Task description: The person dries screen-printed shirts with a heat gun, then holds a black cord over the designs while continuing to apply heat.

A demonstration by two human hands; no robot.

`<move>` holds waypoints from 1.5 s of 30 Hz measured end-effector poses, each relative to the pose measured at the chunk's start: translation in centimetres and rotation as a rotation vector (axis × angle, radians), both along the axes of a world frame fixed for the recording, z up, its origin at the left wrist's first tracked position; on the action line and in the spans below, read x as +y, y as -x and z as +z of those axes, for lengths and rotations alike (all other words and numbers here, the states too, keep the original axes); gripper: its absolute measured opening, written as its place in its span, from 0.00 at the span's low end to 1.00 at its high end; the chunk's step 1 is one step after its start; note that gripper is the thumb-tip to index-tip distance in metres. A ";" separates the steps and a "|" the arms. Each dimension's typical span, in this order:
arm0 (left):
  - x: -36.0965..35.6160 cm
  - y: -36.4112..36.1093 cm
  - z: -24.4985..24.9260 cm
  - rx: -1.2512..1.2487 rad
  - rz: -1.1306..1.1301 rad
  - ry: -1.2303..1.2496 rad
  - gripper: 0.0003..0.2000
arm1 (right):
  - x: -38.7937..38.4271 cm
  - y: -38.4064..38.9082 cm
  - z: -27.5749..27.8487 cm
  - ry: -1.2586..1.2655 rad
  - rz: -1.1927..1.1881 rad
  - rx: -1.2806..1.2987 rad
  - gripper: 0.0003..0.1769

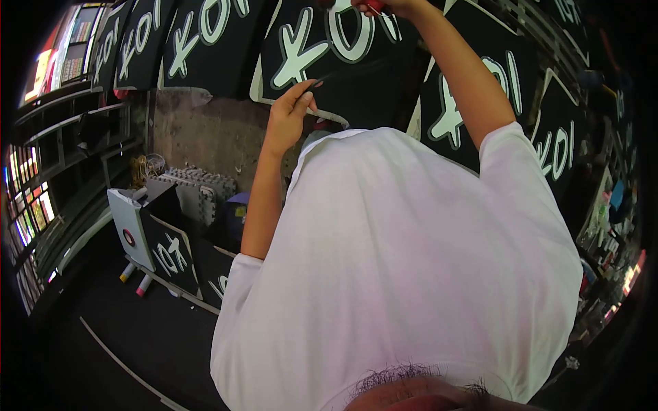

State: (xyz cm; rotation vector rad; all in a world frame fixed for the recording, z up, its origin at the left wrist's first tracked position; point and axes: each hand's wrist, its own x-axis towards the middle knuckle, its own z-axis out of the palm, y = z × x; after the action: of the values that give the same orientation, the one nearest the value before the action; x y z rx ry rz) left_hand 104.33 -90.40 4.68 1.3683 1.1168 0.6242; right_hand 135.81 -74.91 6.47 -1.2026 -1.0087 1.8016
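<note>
A black panel with white "KOI" lettering (295, 58) lies in front of me at the top of the view. Over its near left edge my left hand (289, 115) is closed, thumb and finger pinched on a small, thin, dark thing too blurred to make out. My right hand (397, 7), partly cut off by the top edge, is closed around a red object (373, 7) above the panel's far part. A thin reddish line shows beside that hand. The hands are well apart.
More black lettered panels (199, 41) stand in a row on the left, and others (445, 116) on the right. Grey interlocking mats (195, 188), a white box (130, 229) and coiled cable (144, 168) are at the left. Metal railings (82, 144) run beyond them.
</note>
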 end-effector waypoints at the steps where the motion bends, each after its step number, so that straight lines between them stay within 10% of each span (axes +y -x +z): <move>1: 0.2 0.0 0.0 0.048 0.018 -0.067 0.13 | 0.3 0.0 -0.5 -0.089 -0.013 -0.068 0.35; 41: 0.5 -0.4 -1.3 0.059 -0.140 0.101 0.12 | -6.5 -4.3 0.8 -0.026 -0.290 -0.115 0.31; 45: 0.0 -0.2 -2.9 0.137 -0.102 -0.213 0.12 | -8.7 -4.1 0.3 -0.021 -0.302 -0.020 0.32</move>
State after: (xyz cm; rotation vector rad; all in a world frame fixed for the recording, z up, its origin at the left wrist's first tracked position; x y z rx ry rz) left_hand 104.54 -90.37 1.79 1.6612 1.1047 0.5944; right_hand 139.94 -83.65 6.77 -1.2870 -0.8058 1.5420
